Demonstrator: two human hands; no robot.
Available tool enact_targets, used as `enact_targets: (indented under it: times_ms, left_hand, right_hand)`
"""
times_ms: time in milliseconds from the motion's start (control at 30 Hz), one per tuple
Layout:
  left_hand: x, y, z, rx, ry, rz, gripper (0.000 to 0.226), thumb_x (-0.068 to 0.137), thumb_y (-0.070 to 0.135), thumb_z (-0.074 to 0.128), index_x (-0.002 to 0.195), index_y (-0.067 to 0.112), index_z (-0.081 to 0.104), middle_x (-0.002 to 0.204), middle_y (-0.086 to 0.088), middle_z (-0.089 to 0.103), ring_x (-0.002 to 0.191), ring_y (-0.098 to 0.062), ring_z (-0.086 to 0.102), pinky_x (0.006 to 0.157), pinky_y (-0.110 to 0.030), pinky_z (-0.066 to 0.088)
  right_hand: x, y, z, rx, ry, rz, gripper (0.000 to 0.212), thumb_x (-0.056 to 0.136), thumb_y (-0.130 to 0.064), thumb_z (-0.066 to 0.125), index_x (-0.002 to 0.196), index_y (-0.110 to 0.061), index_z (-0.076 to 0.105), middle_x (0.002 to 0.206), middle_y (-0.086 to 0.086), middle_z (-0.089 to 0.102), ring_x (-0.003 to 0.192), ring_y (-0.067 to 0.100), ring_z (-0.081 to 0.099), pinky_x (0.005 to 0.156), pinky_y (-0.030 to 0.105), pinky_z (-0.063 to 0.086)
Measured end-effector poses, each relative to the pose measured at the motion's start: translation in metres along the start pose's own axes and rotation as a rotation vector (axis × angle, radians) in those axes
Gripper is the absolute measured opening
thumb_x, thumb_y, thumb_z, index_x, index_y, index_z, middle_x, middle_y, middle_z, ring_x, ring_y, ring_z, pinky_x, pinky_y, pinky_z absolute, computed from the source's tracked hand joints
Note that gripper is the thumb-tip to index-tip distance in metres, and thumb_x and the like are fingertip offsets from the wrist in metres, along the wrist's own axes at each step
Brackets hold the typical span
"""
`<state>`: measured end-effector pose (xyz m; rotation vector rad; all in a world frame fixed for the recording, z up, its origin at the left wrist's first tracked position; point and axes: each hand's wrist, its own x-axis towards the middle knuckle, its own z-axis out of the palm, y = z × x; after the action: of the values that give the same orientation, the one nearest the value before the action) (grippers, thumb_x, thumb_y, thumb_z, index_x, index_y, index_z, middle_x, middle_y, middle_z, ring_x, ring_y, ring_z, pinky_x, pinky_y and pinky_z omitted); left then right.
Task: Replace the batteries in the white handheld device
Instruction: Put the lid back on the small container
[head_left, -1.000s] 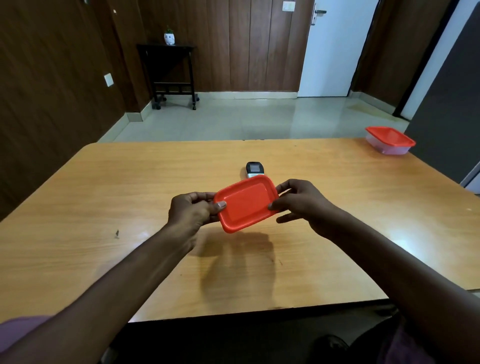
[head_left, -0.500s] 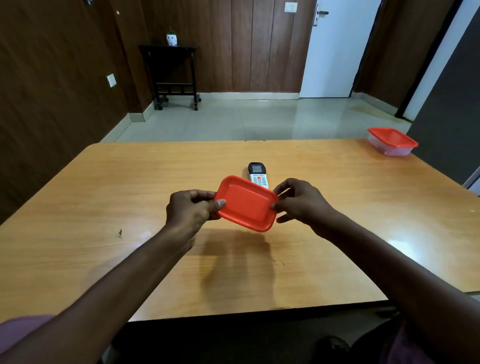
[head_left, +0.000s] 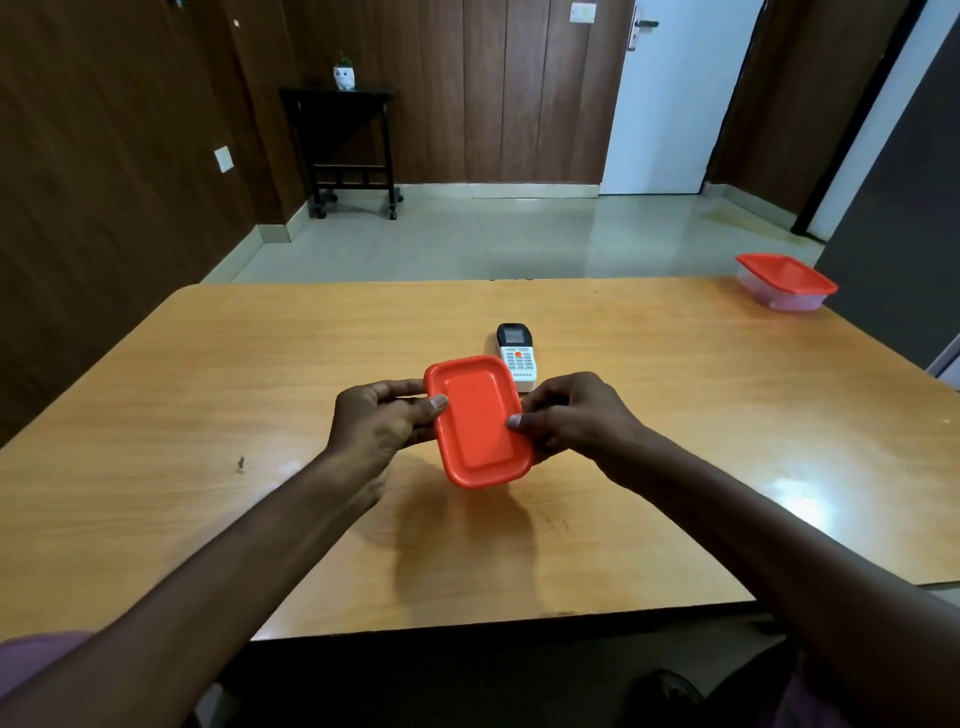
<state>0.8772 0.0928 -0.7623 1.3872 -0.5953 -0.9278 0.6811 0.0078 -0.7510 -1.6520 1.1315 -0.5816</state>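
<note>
A small box with a red lid (head_left: 475, 421) is held above the wooden table (head_left: 208, 415) between both hands. My left hand (head_left: 382, 423) grips its left side, thumb on the lid. My right hand (head_left: 569, 418) grips its right side, thumb on the lid's edge. The lid faces me, long side running away from me. Just behind the box lies the white handheld device (head_left: 517, 356), a remote with a dark screen end and orange buttons, flat on the table, its near end partly hidden by the box. No batteries are visible.
A second clear container with a red lid (head_left: 784, 283) stands at the table's far right corner. Beyond the table are a tiled floor, a dark side table with a small white pot (head_left: 344, 78), and a white door.
The box has been turned in my hands from a wide, tilted position to lengthwise with its lid facing up toward me. More of the remote shows behind it.
</note>
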Motion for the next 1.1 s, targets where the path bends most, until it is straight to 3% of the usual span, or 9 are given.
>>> enact_targets:
  times_ms: [100, 267, 433, 633, 767, 867, 1000, 1100]
  left_hand:
    - [0.003, 0.006, -0.007, 0.072, -0.034, 0.027, 0.023, 0.079, -0.007, 0.076, 0.101, -0.004, 0.068, 0.078, -0.014, 0.071, 0.06, -0.018, 0.071, 0.056, -0.026, 0.059]
    - [-0.006, -0.002, -0.039, 0.094, -0.016, 0.005, 0.026, 0.079, -0.001, 0.079, 0.104, -0.002, 0.071, 0.088, -0.018, 0.073, 0.068, -0.02, 0.073, 0.066, -0.029, 0.063]
    - [-0.015, 0.01, -0.092, 0.248, -0.001, -0.118, 0.026, 0.083, -0.004, 0.074, 0.109, -0.001, 0.072, 0.084, -0.017, 0.074, 0.068, -0.026, 0.068, 0.056, -0.029, 0.061]
    - [-0.024, 0.035, -0.185, 0.38, 0.144, -0.194, 0.024, 0.087, -0.007, 0.065, 0.106, 0.004, 0.074, 0.086, -0.018, 0.074, 0.07, -0.027, 0.068, 0.049, -0.027, 0.058]
    - [-0.035, 0.049, -0.251, 0.504, 0.27, -0.19, 0.027, 0.088, -0.009, 0.058, 0.102, 0.008, 0.074, 0.079, -0.016, 0.07, 0.06, -0.025, 0.063, 0.048, -0.027, 0.056]
    - [-0.043, 0.053, -0.297, 0.545, 0.384, -0.192, 0.03, 0.089, -0.009, 0.056, 0.105, 0.01, 0.072, 0.082, -0.016, 0.067, 0.062, -0.023, 0.059, 0.057, -0.028, 0.054]
    - [-0.049, 0.048, -0.349, 0.587, 0.514, -0.18, 0.033, 0.089, -0.008, 0.054, 0.11, 0.009, 0.073, 0.103, -0.015, 0.069, 0.089, -0.027, 0.062, 0.079, -0.034, 0.052]
    - [-0.052, 0.039, -0.373, 0.62, 0.6, -0.151, 0.033, 0.089, -0.007, 0.052, 0.11, 0.008, 0.073, 0.104, -0.012, 0.067, 0.094, -0.027, 0.061, 0.082, -0.033, 0.052]
  right_hand:
    - [-0.005, 0.0, 0.008, 0.082, -0.061, 0.008, 0.021, 0.087, -0.008, 0.076, 0.102, 0.002, 0.067, 0.075, 0.022, 0.072, 0.063, 0.036, 0.073, 0.061, 0.042, 0.062]
    - [-0.008, -0.005, 0.033, 0.09, -0.123, -0.02, 0.028, 0.091, -0.006, 0.071, 0.118, -0.005, 0.063, 0.069, 0.016, 0.073, 0.066, 0.039, 0.074, 0.062, 0.041, 0.063]
    - [-0.006, -0.019, 0.082, 0.235, -0.166, 0.006, 0.045, 0.09, -0.003, 0.072, 0.131, -0.003, 0.056, 0.07, 0.02, 0.071, 0.065, 0.036, 0.073, 0.062, 0.041, 0.063]
    - [-0.002, -0.05, 0.181, 0.315, -0.324, 0.01, 0.062, 0.085, 0.005, 0.072, 0.142, -0.003, 0.049, 0.073, 0.021, 0.069, 0.067, 0.037, 0.07, 0.07, 0.047, 0.064]
    - [-0.01, -0.077, 0.255, 0.364, -0.448, 0.016, 0.063, 0.085, 0.008, 0.069, 0.144, -0.005, 0.048, 0.078, 0.024, 0.069, 0.06, 0.032, 0.069, 0.062, 0.038, 0.063]
    - [-0.011, -0.095, 0.311, 0.375, -0.509, 0.037, 0.066, 0.086, 0.008, 0.069, 0.146, -0.005, 0.045, 0.078, 0.023, 0.07, 0.059, 0.029, 0.069, 0.061, 0.037, 0.063]
    - [-0.017, -0.112, 0.372, 0.353, -0.559, 0.051, 0.068, 0.085, 0.007, 0.071, 0.147, -0.006, 0.045, 0.07, 0.019, 0.07, 0.054, 0.027, 0.068, 0.061, 0.037, 0.063]
    - [-0.02, -0.117, 0.403, 0.36, -0.565, 0.074, 0.069, 0.085, 0.005, 0.071, 0.147, -0.007, 0.043, 0.067, 0.019, 0.068, 0.05, 0.027, 0.067, 0.055, 0.033, 0.06]
